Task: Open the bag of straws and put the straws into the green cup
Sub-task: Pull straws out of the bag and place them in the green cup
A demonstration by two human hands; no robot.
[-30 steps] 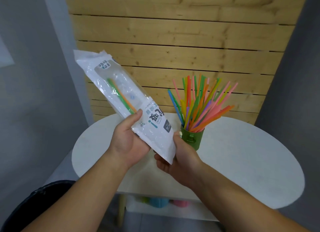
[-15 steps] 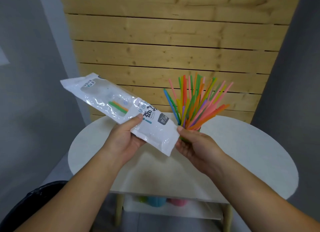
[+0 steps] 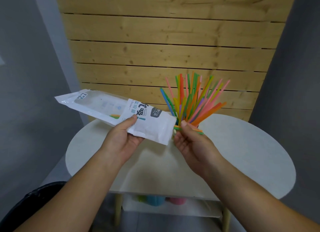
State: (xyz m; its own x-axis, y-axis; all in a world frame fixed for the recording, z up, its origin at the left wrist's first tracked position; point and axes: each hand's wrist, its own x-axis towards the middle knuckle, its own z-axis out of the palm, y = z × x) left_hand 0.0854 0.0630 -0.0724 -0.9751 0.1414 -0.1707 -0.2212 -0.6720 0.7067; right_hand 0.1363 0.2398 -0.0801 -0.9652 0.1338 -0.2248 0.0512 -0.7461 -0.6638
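Left hand (image 3: 123, 139) grips the straw bag (image 3: 119, 113) nearly level above the white table (image 3: 242, 153); right hand (image 3: 192, 141) pinches a few straws (image 3: 188, 129) emerging from its right end, beside the filled cup's straws (image 3: 194, 100)

A pale wood plank wall (image 3: 166, 46) fills the view from 11 to 1 o'clock, its boards running level. Grey walls (image 3: 26, 75) flank it at 9 and 3 o'clock. A white oval table (image 3: 242, 150) sits at centre on light wood legs (image 3: 118, 209), with a lower shelf (image 3: 173, 209) at 6 o'clock. A black bin (image 3: 26, 207) shows at 8 o'clock.
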